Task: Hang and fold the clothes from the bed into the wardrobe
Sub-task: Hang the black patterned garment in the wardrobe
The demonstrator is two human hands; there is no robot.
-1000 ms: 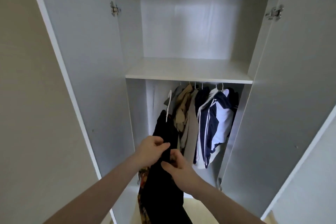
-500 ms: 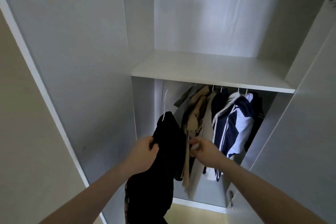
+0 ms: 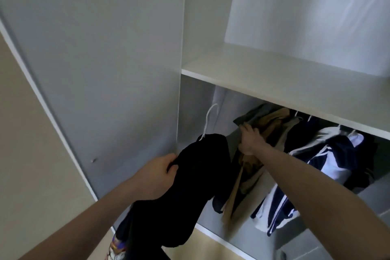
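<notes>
A black garment (image 3: 190, 186) hangs on a white hanger (image 3: 209, 120) in front of the open wardrobe. My left hand (image 3: 157, 173) grips its shoulder edge. The hanger's hook points up, free of the rail, under the shelf (image 3: 274, 82). My right hand (image 3: 250, 139) reaches into the lower compartment and holds the tan and grey clothes (image 3: 266, 124) hanging there. Further right hangs a navy and white jacket (image 3: 329, 160).
The left wardrobe door (image 3: 95, 59) stands open close to my left arm. The upper compartment (image 3: 306, 17) above the shelf holds nothing. A patterned cloth (image 3: 115, 248) shows below the black garment. The wardrobe's bottom edge (image 3: 213, 235) runs across low in view.
The camera has come closer and turned left. My right hand has risen from the middle of the hung clothes to their upper part. My left hand keeps its grip on the black garment.
</notes>
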